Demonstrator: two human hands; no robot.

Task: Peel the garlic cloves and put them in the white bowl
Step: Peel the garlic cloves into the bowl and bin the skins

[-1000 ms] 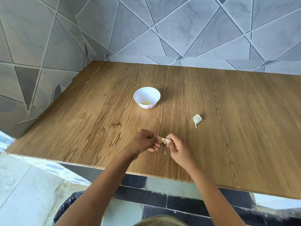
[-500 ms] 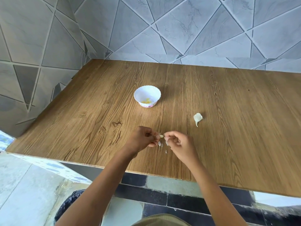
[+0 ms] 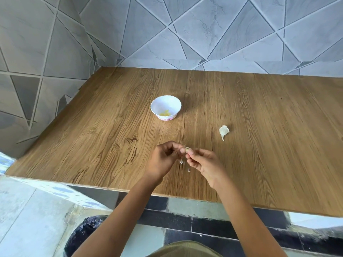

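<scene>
Slightly farther out over the brown wood-grain surface (image 3: pixel 259 145) than before, the left hand (image 3: pixel 165 158) and right hand (image 3: pixel 206 164) pinched one small pale garlic clove (image 3: pixel 188 150) between their fingers, well short of the white scalloped bowl (image 3: pixel 155 108).

Open wooden tabletop (image 3: pixel 104 145) is stretching left of the left hand (image 3: pixel 165 160) and right of the right hand (image 3: pixel 204 163). Both hands are pinching one garlic clove (image 3: pixel 187 150), closing the gap between them. A white bowl (image 3: pixel 165 107) is standing well beyond the left hand. An unpeeled clove (image 3: pixel 224 131) is lying beyond the right hand. Peel scraps (image 3: pixel 182 162) are lying beneath the hands. Tiled walls (image 3: pixel 204 34) are closing off the far and left sides.
</scene>
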